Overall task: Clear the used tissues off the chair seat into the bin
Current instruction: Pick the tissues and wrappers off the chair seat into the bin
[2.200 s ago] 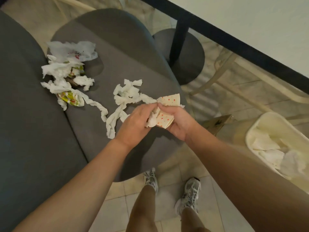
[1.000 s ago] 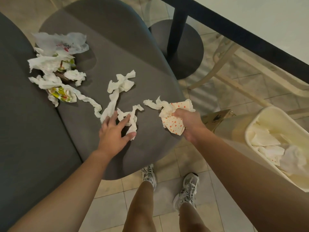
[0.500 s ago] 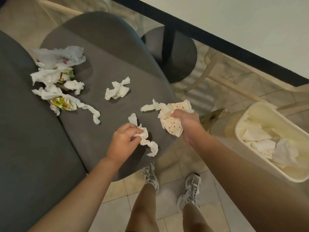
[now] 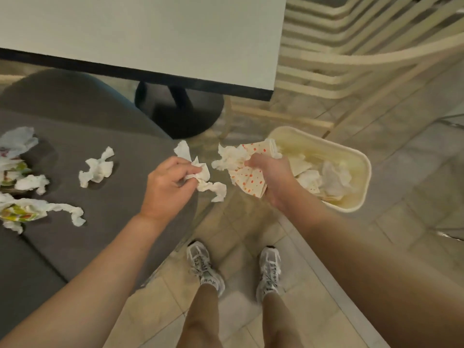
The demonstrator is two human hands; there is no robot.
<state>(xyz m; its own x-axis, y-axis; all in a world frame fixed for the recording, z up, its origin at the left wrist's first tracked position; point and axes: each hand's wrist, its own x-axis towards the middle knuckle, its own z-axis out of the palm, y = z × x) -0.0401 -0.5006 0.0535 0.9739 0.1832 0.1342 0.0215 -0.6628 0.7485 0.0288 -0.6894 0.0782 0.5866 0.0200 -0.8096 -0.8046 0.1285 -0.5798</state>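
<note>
1. L hand (image 4: 167,185): fingers curled in tight, pinching a twisted white tissue strip (image 4: 204,180); strip ends stick out above the knuckles and trail down-right, hanging just past the seat's front edge.

2. R hand (image 4: 272,175): fingers closed round a bundle, a red-dotted napkin (image 4: 247,178) w/ white tissue crumpled in on its left side. Hand is at the near-left rim of the bin, bundle partly over the rim, partly over floor. Fingertips buried in paper; can't tell how many sheets.

3. Hidden / cut off: litter pile (image 4: 15,182) at left frame edge, cropped; white tissue mixed w/ yellow-green printed wrappers, print unreadable. Chair seat (image 4: 105,227) grey, runs out of frame left and bottom. Bin's left wall partly behind R hand.

4. Still on seat: crumpled tissue wad (image 4: 96,168), alone, between pile and L hand; long twisted strip (image 4: 67,212) running from pile toward seat front.

5. Bin (image 4: 361,187): cream, rounded-rectangular, on tiled floor right of chair. Contents: crumpled white tissues (image 4: 334,178), flatter pale sheets; bottom not visible.

6. Other: white table (image 4: 150,33) w/ dark edge, black round base (image 4: 185,114) beneath; cream slatted chair (image 4: 364,46) top right; sneakers (image 4: 206,268) on tiles below the hands.
</note>
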